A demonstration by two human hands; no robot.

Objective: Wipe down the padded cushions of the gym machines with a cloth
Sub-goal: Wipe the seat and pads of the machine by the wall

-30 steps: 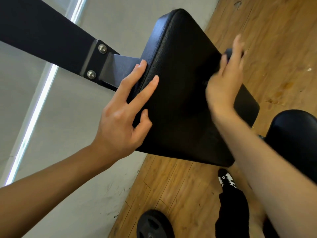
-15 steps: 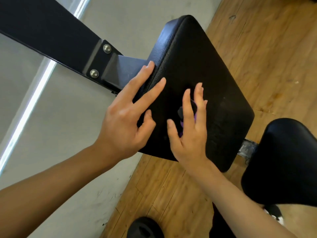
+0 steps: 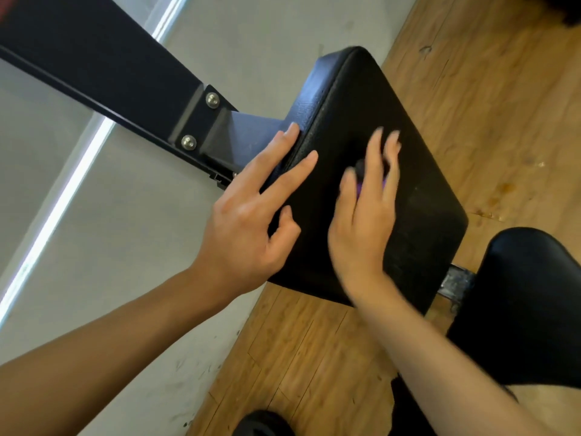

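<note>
A black padded cushion (image 3: 405,171) on a gym machine fills the middle of the view, tilted. My left hand (image 3: 248,225) rests on its left edge with straight fingers spread over the seam. My right hand (image 3: 364,215) lies flat on the cushion's face, fingers straight and blurred. It presses a small dark and purple cloth (image 3: 361,174) that shows only between the fingers.
A dark steel arm (image 3: 103,73) with two bolts joins the cushion from the upper left. A second black pad (image 3: 531,303) sits at the lower right. Wooden floor (image 3: 503,89) lies below, a grey wall (image 3: 125,247) to the left, a dark weight plate (image 3: 264,424) at the bottom.
My right hand slid from the cushion's far right edge to its middle, pressing the cloth, and keeps moving. My left hand has stayed on the left edge.
</note>
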